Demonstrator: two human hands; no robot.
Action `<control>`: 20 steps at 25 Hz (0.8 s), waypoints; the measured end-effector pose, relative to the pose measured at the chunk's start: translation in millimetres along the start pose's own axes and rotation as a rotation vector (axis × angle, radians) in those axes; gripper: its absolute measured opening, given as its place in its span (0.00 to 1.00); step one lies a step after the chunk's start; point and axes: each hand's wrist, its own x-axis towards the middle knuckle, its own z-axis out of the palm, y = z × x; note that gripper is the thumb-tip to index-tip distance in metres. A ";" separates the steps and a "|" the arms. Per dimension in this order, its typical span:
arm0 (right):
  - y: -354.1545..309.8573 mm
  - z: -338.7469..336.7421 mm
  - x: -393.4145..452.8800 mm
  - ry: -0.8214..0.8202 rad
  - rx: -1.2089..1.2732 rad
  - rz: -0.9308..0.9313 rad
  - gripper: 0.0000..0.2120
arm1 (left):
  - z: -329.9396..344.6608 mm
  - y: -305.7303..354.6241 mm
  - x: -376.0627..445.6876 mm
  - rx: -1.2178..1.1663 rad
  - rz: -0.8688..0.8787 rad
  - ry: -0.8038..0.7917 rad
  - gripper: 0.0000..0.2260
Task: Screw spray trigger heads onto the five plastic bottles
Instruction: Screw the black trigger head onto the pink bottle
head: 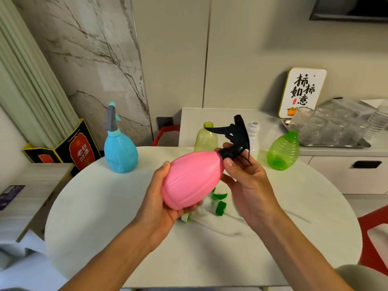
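Note:
My left hand (156, 203) holds a pink bottle (192, 179) tilted above the round white table (105, 206). A black trigger head (236, 136) sits on the bottle's neck, and my right hand (246, 181) pinches its collar with thumb and fingers. A blue bottle (120, 152) with a grey and teal trigger head stands at the table's far left. Behind my hands stand three bottles without heads: a yellow-green one (204, 138), a clear one (254, 135) and a ribbed green one (283, 151). Loose green and white trigger heads (214, 203) lie on the table under the pink bottle, partly hidden.
A metal tray (357, 144) of clear glasses and a framed sign (302, 92) stand on the counter at the back right. A black and yellow box (69, 148) stands at the left. A red stool (373, 238) is at the table's right edge.

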 end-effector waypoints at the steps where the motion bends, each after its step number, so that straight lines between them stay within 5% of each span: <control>1: 0.4 -0.6 0.2 0.013 0.009 -0.006 0.13 | -0.6 -0.9 0.0 0.000 0.013 -0.010 0.12; 10: -15.0 -4.7 -0.1 0.062 0.076 -0.025 0.10 | 10.2 -3.0 -6.6 0.104 0.171 -0.124 0.34; 13: -22.1 -7.6 0.7 -0.023 0.092 0.015 0.09 | 7.6 -3.6 -7.0 0.170 0.025 -0.175 0.24; 16: -26.3 -8.8 2.0 -0.085 0.097 0.050 0.11 | 5.7 -3.0 -10.6 0.010 -0.241 -0.294 0.27; 20: -27.0 -7.9 1.7 0.051 -0.015 0.075 0.14 | 5.5 -4.6 -10.2 0.331 0.100 -0.187 0.25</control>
